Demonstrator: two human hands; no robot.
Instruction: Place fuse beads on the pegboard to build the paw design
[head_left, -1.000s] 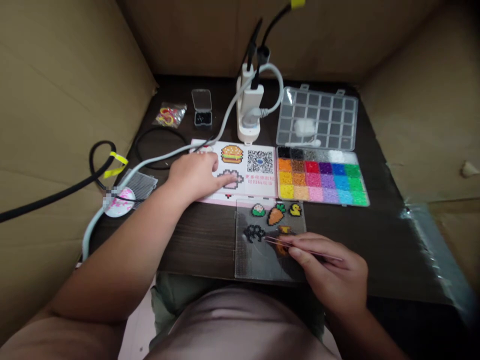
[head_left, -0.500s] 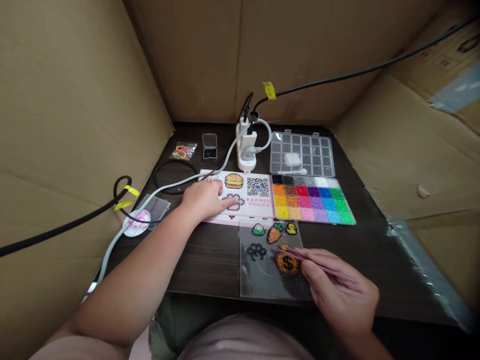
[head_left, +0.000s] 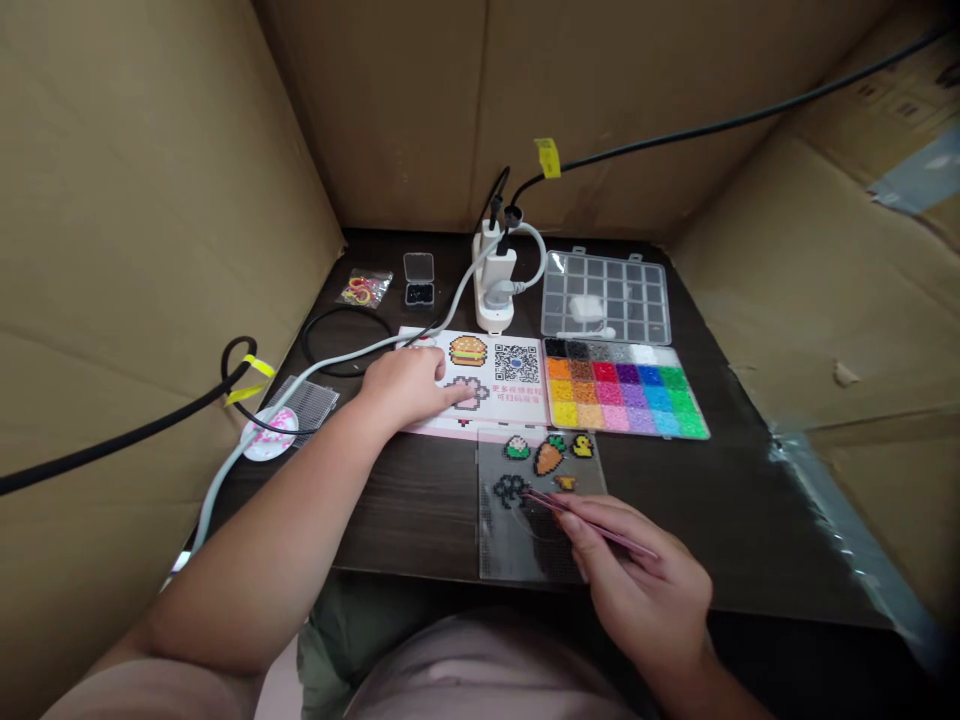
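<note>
On the pegboard (head_left: 499, 555) at the worktop's (head_left: 405, 490) front edge, carrot (head_left: 550, 458) and duck (head_left: 583, 447) look finished, the black outline (head_left: 512, 491) unfilled; the left hand (head_left: 405, 385) rests flat on the sheet (head_left: 504, 411), the separate right hand (head_left: 645, 575) pinching tweezers (head_left: 604, 532).

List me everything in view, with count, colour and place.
Table: 1, dark brown, centre
Cardboard walls: 3, brown, around
Pegboard: 1, clear, near edge
Bead carrot: 1, orange-green, pegboard
Bead duck: 1, yellow, pegboard
Bead dome: 1, green-white, pegboard
Bead outline: 1, black, pegboard
Half-hidden design: 1, orange, pegboard
Bead box: 1, multicoloured, beyond pegboard
Packet: 1, white, open lid
Pattern sheet: 1+, white, under left hand
Power strip: 1, white, back
Cables: several, black and grey, throughout
Small box: 1, clear, back left
Bag: 1, clear, back left
Dish: 1, white, left
Mesh board: 1, grey, by dish
Tweezers: 1, pink, right hand
Left hand: 1, bare, on sheet
Right hand: 1, bare, over pegboard
</note>
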